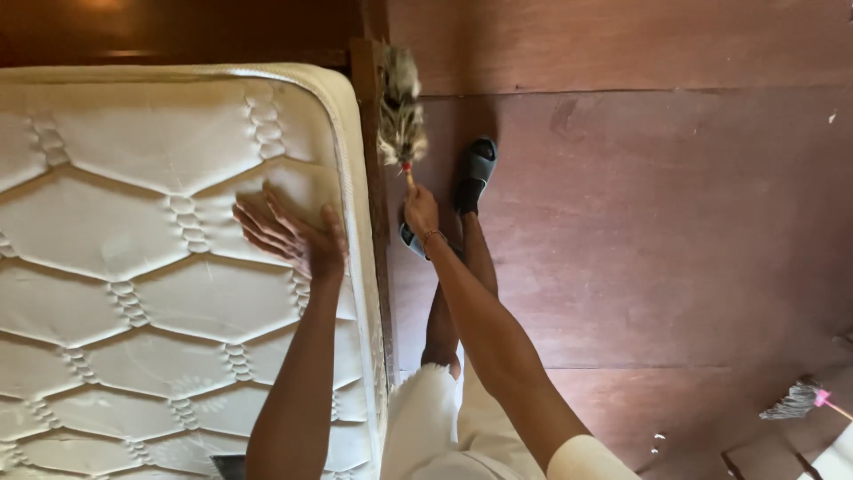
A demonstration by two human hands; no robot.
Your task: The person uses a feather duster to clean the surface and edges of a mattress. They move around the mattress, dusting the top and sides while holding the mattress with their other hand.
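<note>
My left hand (291,229) lies flat on the top of a white quilted mattress (133,267), fingers spread, close to its right edge. My right hand (420,210) grips the thin stick of a feather duster (400,111), whose grey-brown feather head points away from me along the dark wooden bed frame (368,89) beside the mattress. Below the hands my legs show, with grey slippers (475,169) on my feet.
A reddish-brown wooden floor (640,222) fills the right side. A second duster or mop head with a pink handle (800,400) lies on the floor at the lower right. Dark wood runs behind the head of the mattress.
</note>
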